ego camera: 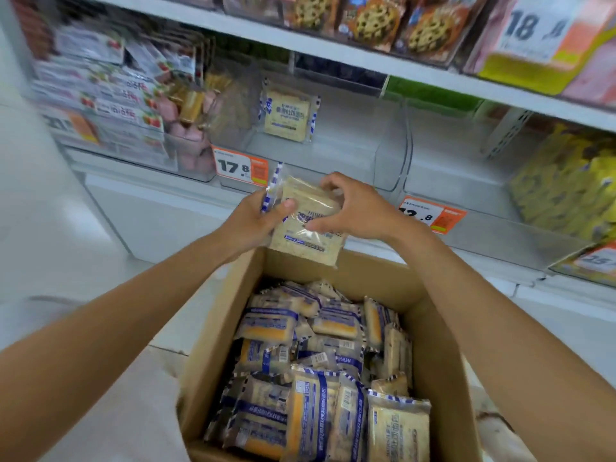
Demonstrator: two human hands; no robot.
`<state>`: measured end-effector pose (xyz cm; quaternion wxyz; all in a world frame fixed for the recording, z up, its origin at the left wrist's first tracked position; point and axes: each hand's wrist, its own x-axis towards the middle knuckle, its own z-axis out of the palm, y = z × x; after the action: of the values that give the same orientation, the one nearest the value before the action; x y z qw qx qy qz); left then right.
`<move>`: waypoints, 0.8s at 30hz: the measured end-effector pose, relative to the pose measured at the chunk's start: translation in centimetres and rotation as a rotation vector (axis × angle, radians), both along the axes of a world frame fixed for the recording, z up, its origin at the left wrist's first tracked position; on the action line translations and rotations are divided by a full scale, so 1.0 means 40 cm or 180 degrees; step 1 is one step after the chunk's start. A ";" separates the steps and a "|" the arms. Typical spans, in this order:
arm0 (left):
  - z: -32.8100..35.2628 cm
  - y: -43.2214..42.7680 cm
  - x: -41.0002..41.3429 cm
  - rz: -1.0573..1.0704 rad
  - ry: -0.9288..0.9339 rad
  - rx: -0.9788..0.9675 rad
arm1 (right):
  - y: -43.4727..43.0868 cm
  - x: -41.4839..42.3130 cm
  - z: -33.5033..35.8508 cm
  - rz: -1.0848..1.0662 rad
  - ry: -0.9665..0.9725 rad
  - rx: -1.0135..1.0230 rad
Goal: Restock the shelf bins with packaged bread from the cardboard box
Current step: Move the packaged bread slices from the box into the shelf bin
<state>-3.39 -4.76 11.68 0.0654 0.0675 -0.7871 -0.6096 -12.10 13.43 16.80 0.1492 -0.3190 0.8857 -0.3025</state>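
Observation:
Both hands hold one packaged bread [308,228], a pale slice in clear wrap with blue-and-white edges, above the far rim of the cardboard box [220,328]. My left hand [263,218] grips its left side and my right hand [353,208] pinches its top and right side. The box below is full of several more bread packs [310,371]. Behind the hands, a clear shelf bin [386,161] holds a single upright bread pack [289,113] at its back.
A second clear bin [460,191] stands to the right, then one with yellow packs [566,185]. Left bins hold strawberry-printed and pink packs [113,95]. Orange price tags [240,166] hang on the bin fronts. Cookie packs [376,21] fill the shelf above.

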 end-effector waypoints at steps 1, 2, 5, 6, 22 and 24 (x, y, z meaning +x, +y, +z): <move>0.032 -0.019 -0.017 0.0074 0.0190 -0.0086 | -0.022 -0.016 0.034 -0.0011 0.0073 -0.0099; 0.063 -0.039 -0.039 0.0202 0.0365 -0.0185 | -0.044 -0.030 0.066 -0.0043 0.0163 -0.0209; 0.130 -0.110 -0.122 0.0759 0.0910 -0.0451 | -0.100 -0.097 0.139 -0.0260 0.0508 -0.0453; 0.145 -0.139 -0.149 0.0984 0.0988 -0.0472 | -0.114 -0.123 0.154 -0.0354 0.0619 -0.0511; 0.042 -0.391 -0.353 0.1535 0.1316 -0.1585 | -0.388 -0.540 -0.102 -0.0566 0.1661 0.0771; 0.040 -0.390 -0.353 0.1507 0.1321 -0.1556 | -0.418 -0.556 -0.110 -0.0639 0.2185 0.0854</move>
<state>-17.51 -20.37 13.26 0.3759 0.1049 -0.8418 -0.3730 -34.36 -3.28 12.40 -0.1461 -0.2910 0.9427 -0.0726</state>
